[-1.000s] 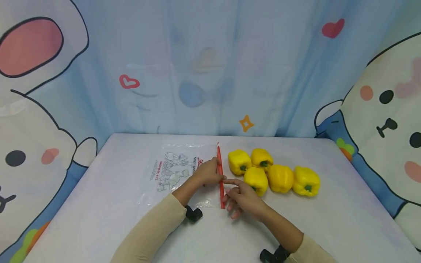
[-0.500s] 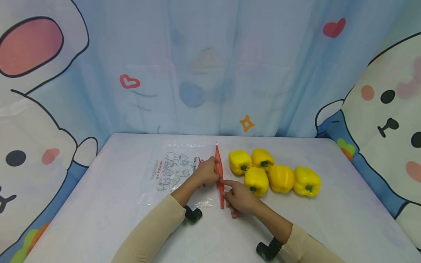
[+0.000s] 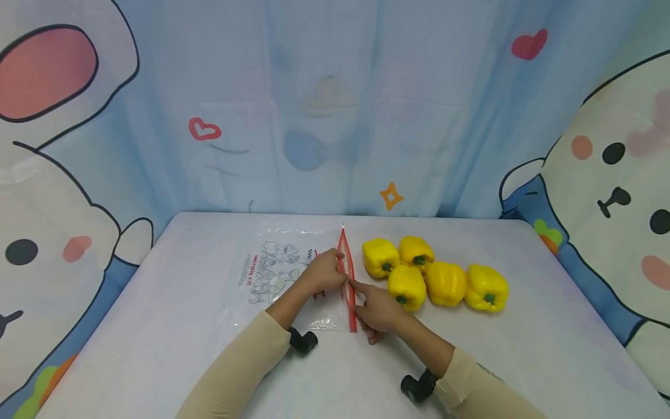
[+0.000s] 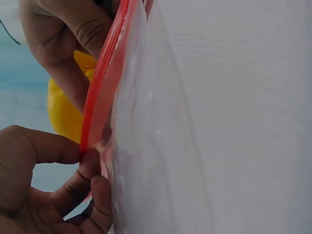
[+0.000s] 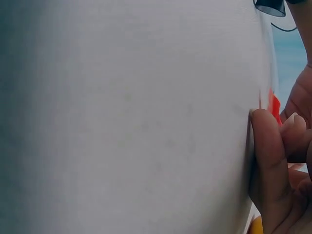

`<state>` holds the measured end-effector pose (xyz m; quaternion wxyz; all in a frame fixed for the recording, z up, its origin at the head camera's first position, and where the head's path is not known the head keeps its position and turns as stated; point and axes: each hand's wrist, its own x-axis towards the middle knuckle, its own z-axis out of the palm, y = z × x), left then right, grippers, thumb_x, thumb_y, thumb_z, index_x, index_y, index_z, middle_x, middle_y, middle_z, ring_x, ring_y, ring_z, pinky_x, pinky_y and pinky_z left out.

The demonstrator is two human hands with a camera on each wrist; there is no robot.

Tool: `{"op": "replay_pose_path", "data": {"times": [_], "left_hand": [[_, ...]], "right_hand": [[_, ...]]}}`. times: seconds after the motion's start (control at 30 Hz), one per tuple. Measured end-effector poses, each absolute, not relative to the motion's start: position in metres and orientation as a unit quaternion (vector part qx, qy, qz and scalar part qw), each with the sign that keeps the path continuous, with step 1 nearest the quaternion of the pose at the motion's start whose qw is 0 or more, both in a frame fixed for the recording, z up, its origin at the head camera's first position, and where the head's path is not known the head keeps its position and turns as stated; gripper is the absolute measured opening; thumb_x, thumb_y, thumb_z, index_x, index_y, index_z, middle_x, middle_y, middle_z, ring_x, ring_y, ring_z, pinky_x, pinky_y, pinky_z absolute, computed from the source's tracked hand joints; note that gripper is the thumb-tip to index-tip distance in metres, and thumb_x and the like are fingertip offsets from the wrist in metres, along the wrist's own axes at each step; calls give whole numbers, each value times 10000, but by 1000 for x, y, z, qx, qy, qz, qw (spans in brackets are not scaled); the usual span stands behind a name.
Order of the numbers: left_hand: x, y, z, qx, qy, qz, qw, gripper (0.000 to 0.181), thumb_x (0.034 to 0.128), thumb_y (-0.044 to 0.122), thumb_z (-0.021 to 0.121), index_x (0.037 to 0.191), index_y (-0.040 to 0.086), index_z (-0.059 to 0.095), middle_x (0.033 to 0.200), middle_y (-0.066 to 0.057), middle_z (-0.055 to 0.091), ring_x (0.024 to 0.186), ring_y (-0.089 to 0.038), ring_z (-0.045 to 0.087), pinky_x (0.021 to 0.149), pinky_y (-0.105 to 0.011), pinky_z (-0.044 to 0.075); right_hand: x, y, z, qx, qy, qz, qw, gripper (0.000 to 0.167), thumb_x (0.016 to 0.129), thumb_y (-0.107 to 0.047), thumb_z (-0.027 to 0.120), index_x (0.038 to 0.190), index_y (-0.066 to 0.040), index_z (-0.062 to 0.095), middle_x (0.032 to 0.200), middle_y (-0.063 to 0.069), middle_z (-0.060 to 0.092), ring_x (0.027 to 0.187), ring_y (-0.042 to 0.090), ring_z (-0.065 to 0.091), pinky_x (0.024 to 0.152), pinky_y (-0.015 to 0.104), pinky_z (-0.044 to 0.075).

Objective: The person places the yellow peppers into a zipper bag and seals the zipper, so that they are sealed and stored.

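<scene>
A clear zip bag [image 3: 241, 308] with a printed drawing lies flat on the table, its red zip edge [image 3: 352, 320] toward the right. Along the middle of that edge the two red strips stand apart, leaving a narrow gap. My left hand [image 3: 325, 272] pinches the left strip between thumb and finger; the left wrist view shows the pinch on the red rim [image 4: 100, 87] close up. From the other side, my right hand [image 3: 383, 308] grips the right strip with thumb and forefinger. In the right wrist view its fingers [image 5: 270, 151] partly hide the red edge.
Several yellow bell peppers [image 3: 446, 283] sit in a cluster just right of the bag, close beyond my right hand. The white table [image 3: 157, 326] ends at a blue cartoon curtain [image 3: 324, 116]. Black wrist cameras [image 3: 303, 341] hang under both forearms.
My right hand has moved slightly left and closed its fingers on the bag's red edge. The two red strips, together at first, have spread apart, and the bag mouth now gapes.
</scene>
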<state>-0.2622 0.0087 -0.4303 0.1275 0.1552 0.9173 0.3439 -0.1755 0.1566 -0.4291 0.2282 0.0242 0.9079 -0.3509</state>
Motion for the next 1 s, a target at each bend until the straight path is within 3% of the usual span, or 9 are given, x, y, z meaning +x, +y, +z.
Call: {"op": "replay_pose_path", "data": {"times": [0.37, 0.6, 0.93, 1.0], "left_hand": [[-248, -5, -409, 158, 908, 374, 102, 545, 865, 190, 676, 1365, 36, 523, 617, 33, 548, 495, -104, 441, 467, -217, 351], [-237, -10, -393, 163, 892, 413, 82, 533, 904, 197, 668, 1393, 65, 503, 710, -34, 672, 510, -106, 434, 493, -231, 356], [-227, -12, -381, 175, 872, 453, 59, 523, 882, 194, 673, 1375, 102, 524, 674, 32, 632, 523, -123, 457, 489, -240, 357], [-228, -14, -383, 169, 873, 453, 66, 507, 894, 210, 675, 1368, 103, 531, 720, -17, 678, 531, -124, 459, 499, -239, 359]], "right_hand": [[-177, 156, -430, 27, 908, -347, 233, 667, 961, -188, 612, 1552, -265, 313, 574, 73, 563, 397, 180, 556, 479, 316, 546], [-177, 158, -427, 26, 908, -341, 241, 670, 973, -186, 594, 1562, -267, 284, 583, 75, 570, 407, 180, 561, 486, 316, 550], [-180, 158, -423, 35, 906, -335, 255, 698, 969, -192, 612, 1567, -281, 264, 598, 92, 587, 414, 169, 555, 499, 308, 553], [-181, 157, -423, 35, 907, -333, 256, 700, 969, -205, 612, 1567, -294, 259, 598, 93, 588, 416, 173, 559, 500, 306, 553]]}}
